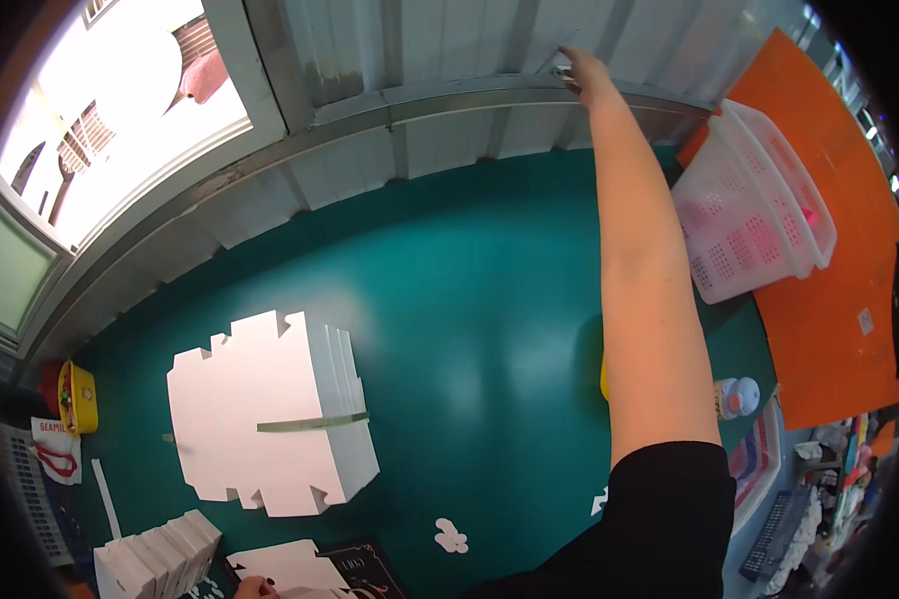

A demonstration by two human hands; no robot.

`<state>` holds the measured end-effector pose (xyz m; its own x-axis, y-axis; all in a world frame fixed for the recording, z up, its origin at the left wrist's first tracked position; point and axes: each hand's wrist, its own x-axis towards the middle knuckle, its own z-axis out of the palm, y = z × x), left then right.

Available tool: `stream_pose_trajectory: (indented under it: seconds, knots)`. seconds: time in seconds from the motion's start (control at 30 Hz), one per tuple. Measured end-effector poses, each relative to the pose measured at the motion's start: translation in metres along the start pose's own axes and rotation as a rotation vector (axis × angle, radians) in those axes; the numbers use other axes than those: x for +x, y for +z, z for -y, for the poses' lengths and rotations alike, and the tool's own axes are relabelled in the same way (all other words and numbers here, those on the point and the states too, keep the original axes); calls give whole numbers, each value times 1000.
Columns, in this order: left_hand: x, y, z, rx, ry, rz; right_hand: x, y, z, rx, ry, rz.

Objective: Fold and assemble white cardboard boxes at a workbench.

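My right arm stretches far forward over the green table, and my right hand (587,80) is at the metal ledge of the wall. Its fingers are bent around something small and pale that I cannot make out. At the bottom edge, my left hand (257,587) shows only in part, its curled fingers at a flat white box blank (295,567). A black printed sheet (368,567) lies beside that blank. Left of the middle sits a thick stack of white box blanks (250,419) with a greenish strap (310,423) across it.
White folded boxes (160,559) stand in a row at the lower left. A yellow basket (78,397) is at the left edge. White paper discs (450,536) lie near the front. On the right are nested white plastic baskets (744,215), an orange board (819,329) and a light-blue-capped bottle (739,397).
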<state>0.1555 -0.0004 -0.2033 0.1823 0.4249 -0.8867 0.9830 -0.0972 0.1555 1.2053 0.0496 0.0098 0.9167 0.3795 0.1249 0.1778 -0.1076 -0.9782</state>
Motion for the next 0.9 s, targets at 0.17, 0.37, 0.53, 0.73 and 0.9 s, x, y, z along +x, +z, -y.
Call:
stream_pose_trajectory:
  seconds: [0.17, 0.37, 0.53, 0.73, 0.9]
  knots:
    - [-50, 29, 17, -101, 250, -197, 34, 83, -40, 116, 127, 37]
    - [-7, 9, -6, -118, 374, -269, 144, 46, -53, -765, -136, -306]
    - [-19, 16, 3, -108, 344, -242, 78, 76, -30, -405, -236, -543]
    - [4, 2, -8, -80, 388, -203, 44, 23, 40, -4, -562, -789]
    - [-20, 1, -31, -73, -211, -48, -120, 9, 38, 221, -516, -72]
